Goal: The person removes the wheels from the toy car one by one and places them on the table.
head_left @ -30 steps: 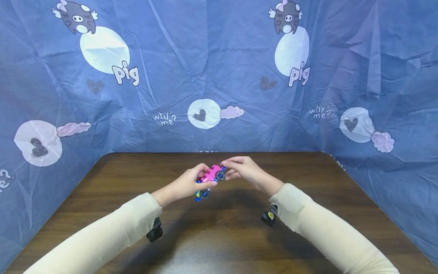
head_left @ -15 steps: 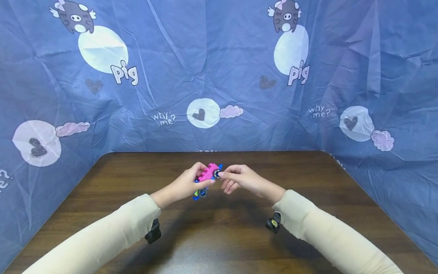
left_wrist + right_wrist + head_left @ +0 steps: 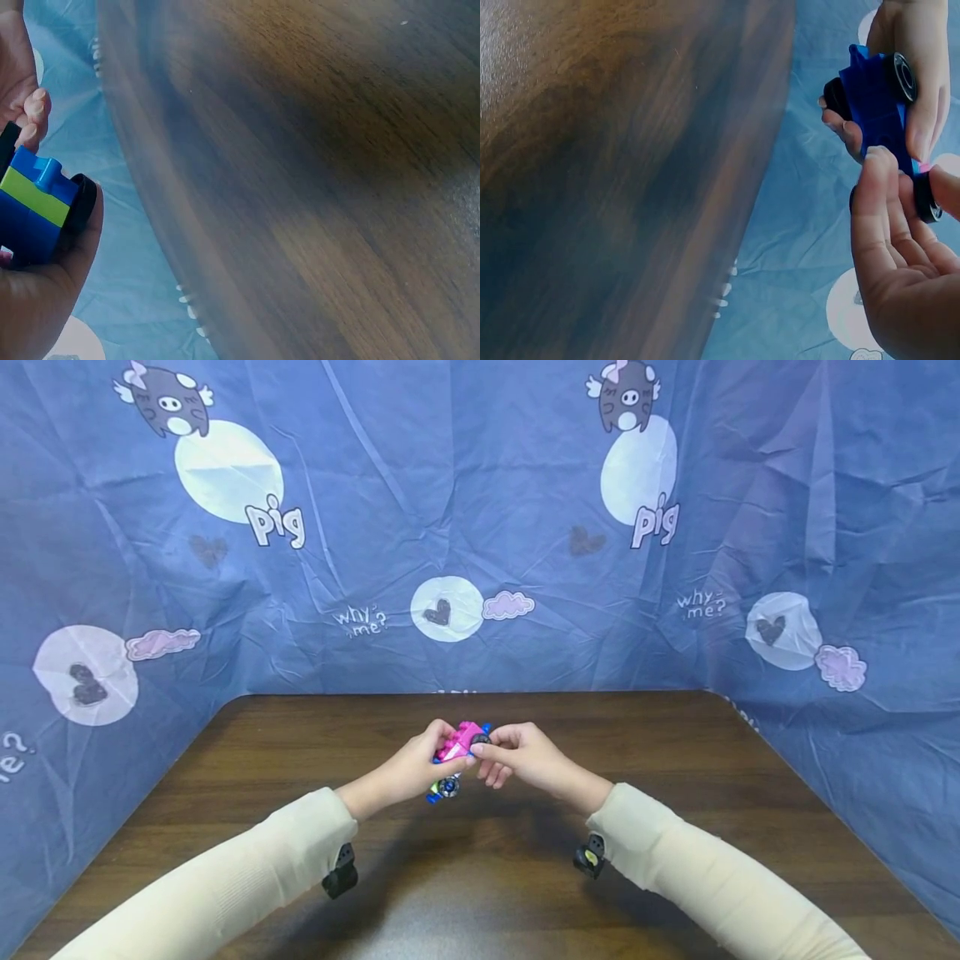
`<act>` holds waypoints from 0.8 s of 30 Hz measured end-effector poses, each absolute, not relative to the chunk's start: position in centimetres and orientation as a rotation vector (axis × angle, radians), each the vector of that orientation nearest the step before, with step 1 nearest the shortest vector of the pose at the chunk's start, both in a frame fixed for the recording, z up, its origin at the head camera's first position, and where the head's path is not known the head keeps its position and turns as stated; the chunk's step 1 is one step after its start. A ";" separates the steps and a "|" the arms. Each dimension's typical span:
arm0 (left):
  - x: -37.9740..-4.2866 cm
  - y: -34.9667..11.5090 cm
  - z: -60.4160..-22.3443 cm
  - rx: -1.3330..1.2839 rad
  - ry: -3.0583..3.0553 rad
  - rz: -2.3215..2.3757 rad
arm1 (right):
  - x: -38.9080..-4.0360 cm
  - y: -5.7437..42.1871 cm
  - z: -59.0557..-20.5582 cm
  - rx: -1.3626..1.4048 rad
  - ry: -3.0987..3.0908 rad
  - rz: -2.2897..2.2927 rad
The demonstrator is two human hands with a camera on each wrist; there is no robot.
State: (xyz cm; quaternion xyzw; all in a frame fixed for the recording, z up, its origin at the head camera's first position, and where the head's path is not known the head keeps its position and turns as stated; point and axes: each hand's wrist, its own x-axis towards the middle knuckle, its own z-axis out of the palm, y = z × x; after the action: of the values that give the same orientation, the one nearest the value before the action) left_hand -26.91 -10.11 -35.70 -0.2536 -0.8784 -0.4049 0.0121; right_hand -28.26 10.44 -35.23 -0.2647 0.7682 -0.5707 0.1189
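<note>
A small toy car [image 3: 459,741] with pink blocks on top is held above the table. My left hand [image 3: 405,772] grips it between thumb and fingers. In the right wrist view its blue chassis [image 3: 877,105] shows from below, with black wheels. A yellow-green stripe [image 3: 34,196] crosses one blue end in the left wrist view. My right hand [image 3: 528,758] is at the car's far end, thumb and a finger pinching a black wheel [image 3: 928,196]. Its other fingers extend under the chassis. The right hand's fingers partly hide that end.
A brown wooden table [image 3: 480,877] lies below both hands. Blue cloth [image 3: 480,485] printed with pigs, hearts and clouds hangs behind it and at both sides. Each sleeve carries a black wrist camera, one on the left [image 3: 341,870] and one on the right [image 3: 589,857].
My right hand has come down from the car's far tip to the near-side wheel and now pinches it. The left hand keeps its grip, and the car has shifted only slightly.
</note>
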 end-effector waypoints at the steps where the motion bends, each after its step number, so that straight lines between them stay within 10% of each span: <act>1: -26.9 -10.1 -35.7 -0.788 -2.741 -1.263 | -28.3 10.4 -35.3 -0.776 2.259 -1.673; 24: -27.1 -10.8 -36.2 -0.809 -2.720 -1.228 | -27.5 8.9 -36.0 -0.791 2.548 -1.699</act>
State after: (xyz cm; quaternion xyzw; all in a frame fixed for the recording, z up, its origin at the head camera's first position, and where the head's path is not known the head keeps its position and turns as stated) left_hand -27.13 -10.80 -36.24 -0.2614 -0.8795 -0.3969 0.0248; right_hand -27.53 8.88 -36.03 -0.2499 0.8055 -0.5371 -0.0105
